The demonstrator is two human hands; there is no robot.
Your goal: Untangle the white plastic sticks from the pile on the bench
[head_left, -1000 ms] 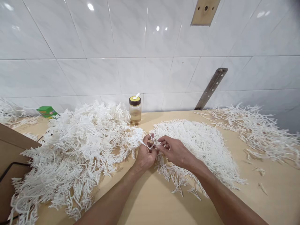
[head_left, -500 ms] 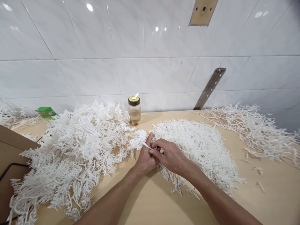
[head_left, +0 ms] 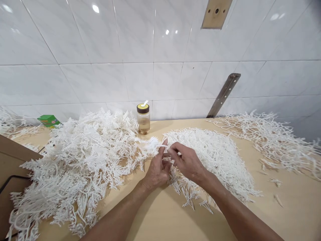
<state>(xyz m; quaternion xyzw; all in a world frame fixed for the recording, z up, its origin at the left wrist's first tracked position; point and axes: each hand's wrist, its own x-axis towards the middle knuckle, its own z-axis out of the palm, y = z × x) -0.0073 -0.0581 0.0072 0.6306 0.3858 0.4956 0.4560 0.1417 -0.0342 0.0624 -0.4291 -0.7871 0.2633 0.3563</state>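
Note:
My left hand is closed in front of me, index finger raised, beside the foot of a white branched plastic piece. The piece's thin stem crosses that fingertip, and its bushy end points left. Close against it, my right hand has its fingers curled in a pinch; they are slightly blurred and what lies between them is hidden. A large tangled heap of similar white branched pieces fills the left. Under and beyond my right hand spreads a flatter pile of short white bits.
Behind the hands stands a jar of pale liquid with a yellow-and-black lid. Long bare white strands lie at the right. A metal bracket leans against the tiled wall. A green box and a brown carton are at left.
The white piece's stem has swung up, from pointing down between my hands to lying across my left fingertip. My right fingers have moved slightly up and right.

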